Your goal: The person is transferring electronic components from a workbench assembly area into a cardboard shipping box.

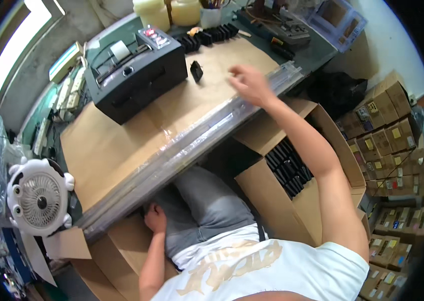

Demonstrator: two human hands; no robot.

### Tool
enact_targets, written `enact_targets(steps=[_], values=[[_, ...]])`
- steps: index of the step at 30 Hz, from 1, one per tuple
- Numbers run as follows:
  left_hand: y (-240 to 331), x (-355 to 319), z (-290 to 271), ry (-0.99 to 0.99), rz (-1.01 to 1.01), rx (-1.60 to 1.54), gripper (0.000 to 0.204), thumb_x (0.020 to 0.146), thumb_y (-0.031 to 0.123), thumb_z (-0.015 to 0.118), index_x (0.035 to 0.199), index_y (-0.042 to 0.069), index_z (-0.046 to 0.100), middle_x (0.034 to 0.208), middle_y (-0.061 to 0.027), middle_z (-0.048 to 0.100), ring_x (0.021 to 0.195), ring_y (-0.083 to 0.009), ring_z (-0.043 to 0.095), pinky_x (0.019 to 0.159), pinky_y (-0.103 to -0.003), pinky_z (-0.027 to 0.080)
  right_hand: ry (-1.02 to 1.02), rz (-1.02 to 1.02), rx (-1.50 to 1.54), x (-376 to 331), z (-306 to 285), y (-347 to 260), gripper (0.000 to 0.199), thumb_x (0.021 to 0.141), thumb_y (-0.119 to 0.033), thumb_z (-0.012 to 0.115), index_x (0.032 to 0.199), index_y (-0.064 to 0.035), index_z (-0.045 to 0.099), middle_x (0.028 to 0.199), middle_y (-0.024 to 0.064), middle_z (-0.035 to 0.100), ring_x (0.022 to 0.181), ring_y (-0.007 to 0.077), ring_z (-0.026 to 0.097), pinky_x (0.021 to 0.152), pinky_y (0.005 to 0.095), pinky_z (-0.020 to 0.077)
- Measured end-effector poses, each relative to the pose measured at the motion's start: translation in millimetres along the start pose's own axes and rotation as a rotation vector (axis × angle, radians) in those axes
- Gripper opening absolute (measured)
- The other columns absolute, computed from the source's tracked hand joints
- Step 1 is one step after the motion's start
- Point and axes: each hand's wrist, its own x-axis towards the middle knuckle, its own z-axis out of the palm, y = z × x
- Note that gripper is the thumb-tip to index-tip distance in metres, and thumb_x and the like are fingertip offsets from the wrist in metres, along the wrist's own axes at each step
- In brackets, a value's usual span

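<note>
My right hand (251,86) is over the brown paper-covered tabletop (136,145), slightly blurred, its fingers partly bent and apart with nothing visible in them. To its left a small black plastic piece (196,71) stands alone on the paper, close to a black box-shaped machine (139,75) with buttons on top. Behind that piece, a row of similar black pieces (209,37) lines the back of the paper. My left hand (155,219) is down by my thigh, below the table's edge, with fingers curled and nothing visible in them.
An open cardboard box (317,200) with rows of black pieces (287,168) stands at my right; another open box (106,256) is at my left. A white fan (40,197) sits left. Tubs (186,12) and a metal tool (277,25) stand behind. Stacked cartons (385,135) line the right.
</note>
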Motion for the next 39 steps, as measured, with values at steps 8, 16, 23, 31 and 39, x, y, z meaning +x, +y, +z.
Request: enact_targets(steps=[8, 16, 23, 31, 39], values=[[8.1, -5.9, -0.2, -0.001, -0.019, -0.075, 0.018, 0.08, 0.022, 0.048, 0.086, 0.014, 0.063, 0.074, -0.0152, 0.066, 0.066, -0.0437, 0.058, 0.062, -0.049, 0.044, -0.306, 0.291, -0.409, 112.3, 88.0, 8.8, 0.04, 0.075, -0.033, 0.059, 0.104, -0.0063, 0.063, 0.093, 0.0125, 0.067, 0.08, 0.0285, 0.063, 0.069, 0.0388, 0.0499], [-7.5, 8.5, 6.0, -0.15, -0.073, 0.179, 0.024, 0.082, 0.022, 0.053, 0.093, 0.005, 0.065, 0.082, -0.0186, 0.067, 0.069, -0.0438, 0.058, 0.065, -0.048, 0.045, 0.106, 0.248, -0.252, 196.5, -5.5, 131.4, 0.039, 0.076, -0.013, 0.052, 0.113, -0.0208, 0.062, 0.102, 0.0065, 0.068, 0.084, 0.0302, 0.063, 0.073, 0.0395, 0.0492], [11.2, 12.8, 12.0, 0.084, 0.127, 0.208, 0.036, 0.082, 0.025, 0.058, 0.11, 0.004, 0.064, 0.107, -0.0193, 0.065, 0.092, -0.0437, 0.059, 0.083, -0.049, 0.046, 0.129, 0.45, -0.476, 275.6, -18.5, 165.8, 0.039, 0.081, -0.023, 0.051, 0.119, -0.0228, 0.061, 0.112, 0.0091, 0.066, 0.097, 0.035, 0.061, 0.082, 0.0439, 0.049], [-5.5, 8.7, 28.9, 0.102, 0.301, 0.325, 0.049, 0.083, 0.031, 0.06, 0.124, 0.005, 0.057, 0.127, -0.0171, 0.057, 0.118, -0.0403, 0.051, 0.101, -0.049, 0.039, -0.153, 0.584, -0.437, 300.9, 18.0, 149.8, 0.066, 0.081, -0.057, 0.053, 0.133, -0.0164, 0.049, 0.125, 0.0114, 0.059, 0.11, 0.0335, 0.057, 0.088, 0.0427, 0.0475], [14.8, 17.8, 14.5, -0.02, 0.137, 0.257, 0.044, 0.085, 0.028, 0.059, 0.123, 0.005, 0.057, 0.127, -0.0154, 0.057, 0.116, -0.0387, 0.052, 0.1, -0.047, 0.039, -0.294, 0.377, -0.524, 303.9, 30.9, 165.8, 0.115, 0.059, -0.079, 0.062, 0.138, 0.0006, 0.039, 0.124, 0.0264, 0.055, 0.115, 0.0349, 0.054, 0.101, 0.0427, 0.0397]])
